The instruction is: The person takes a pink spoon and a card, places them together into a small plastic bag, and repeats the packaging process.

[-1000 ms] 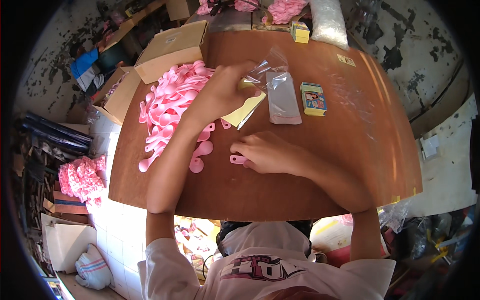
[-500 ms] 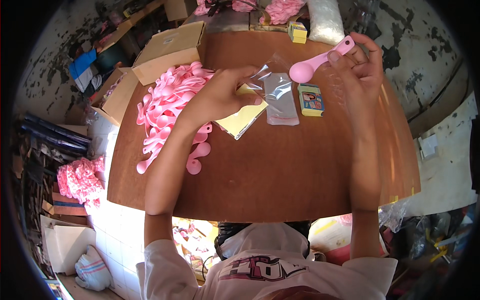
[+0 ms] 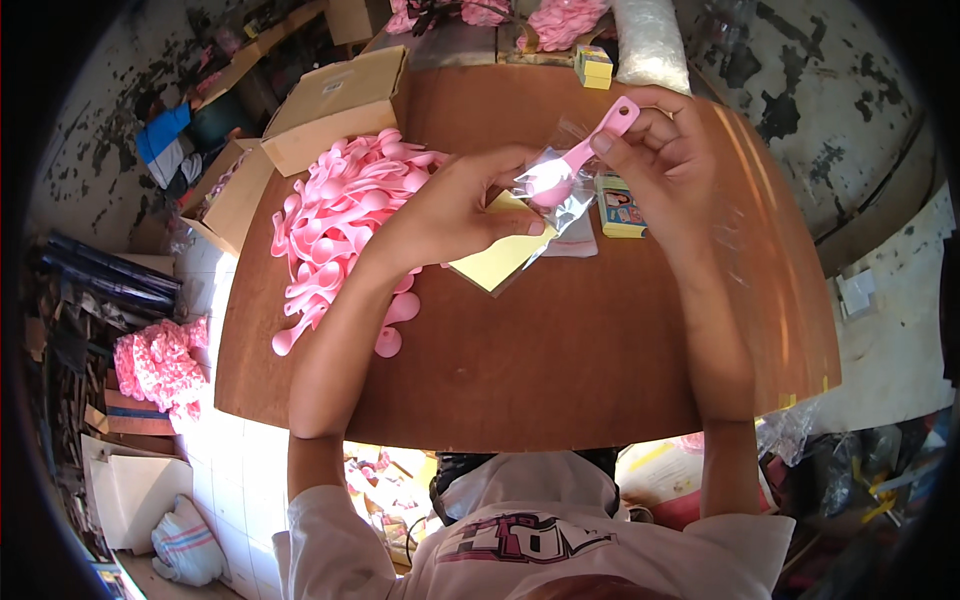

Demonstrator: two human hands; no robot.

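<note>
My right hand (image 3: 660,150) pinches the handle of a pink plastic spoon (image 3: 585,150), whose bowl sits inside the mouth of a clear plastic bag (image 3: 550,190). My left hand (image 3: 455,210) holds that bag together with a yellow card (image 3: 495,260) above the brown table (image 3: 560,370). A heap of pink spoons (image 3: 340,220) lies on the table just left of my left forearm.
A small colourful box (image 3: 622,210) and more clear bags lie under my hands. Cardboard boxes (image 3: 335,105) stand at the table's far left. A yellow box (image 3: 595,65) and a white sack (image 3: 650,40) are at the back; pink bundles (image 3: 155,360) lie on the floor left.
My right hand picked a pink spoon off the table, lifted it to the right, then brought it left and pushed its bowl into the bag held by my left hand.
</note>
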